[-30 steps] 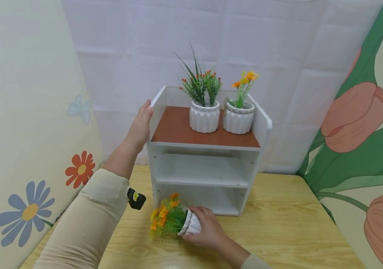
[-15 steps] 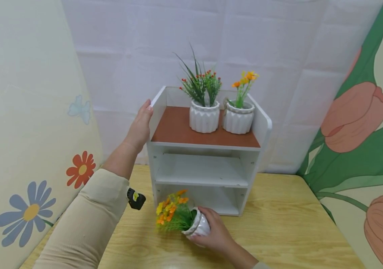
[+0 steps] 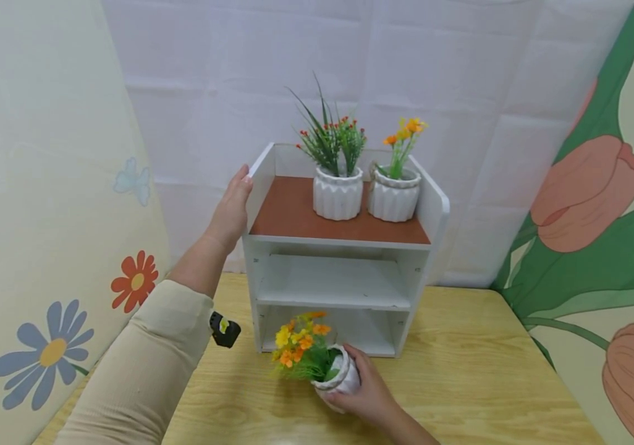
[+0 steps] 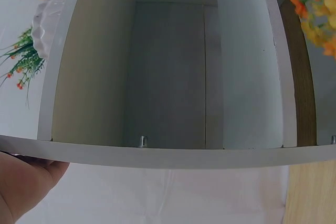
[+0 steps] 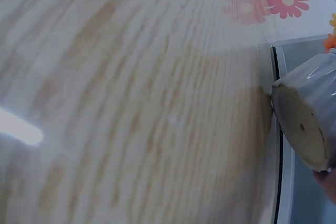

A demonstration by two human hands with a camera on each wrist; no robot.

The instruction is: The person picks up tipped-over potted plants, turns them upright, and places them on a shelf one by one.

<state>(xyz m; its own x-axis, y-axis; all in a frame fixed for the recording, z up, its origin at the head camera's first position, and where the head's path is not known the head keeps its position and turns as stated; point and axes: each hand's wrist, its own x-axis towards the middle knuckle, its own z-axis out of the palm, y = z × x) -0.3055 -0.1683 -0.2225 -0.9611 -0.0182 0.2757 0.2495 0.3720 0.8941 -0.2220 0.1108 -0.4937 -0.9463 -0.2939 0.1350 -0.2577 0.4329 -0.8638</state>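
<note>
My right hand [image 3: 369,388] grips a white ribbed flowerpot [image 3: 342,382] that is tilted, its mouth toward the upper left. Yellow and orange artificial flowers [image 3: 300,343] spill out of it leftward, in front of the bottom compartment. In the right wrist view the pot's flat underside [image 5: 300,125] shows a small hole. My left hand [image 3: 232,210] rests with extended fingers against the outer left side of the white shelf unit [image 3: 328,304]. Only part of that hand [image 4: 31,184] appears in the left wrist view, beyond the side panel.
On the brown top board [image 3: 283,210] stand a white pot with red-tipped greenery [image 3: 338,194] and another pot with orange flowers [image 3: 395,196]. The unit stands on a wooden table [image 3: 461,358], before a white cloth [image 3: 194,93]. Painted walls flank both sides.
My right hand has shifted a little rightward with the flowerpot, turning it from nearly sideways to more upright. The left hand and the shelf unit have stayed put.
</note>
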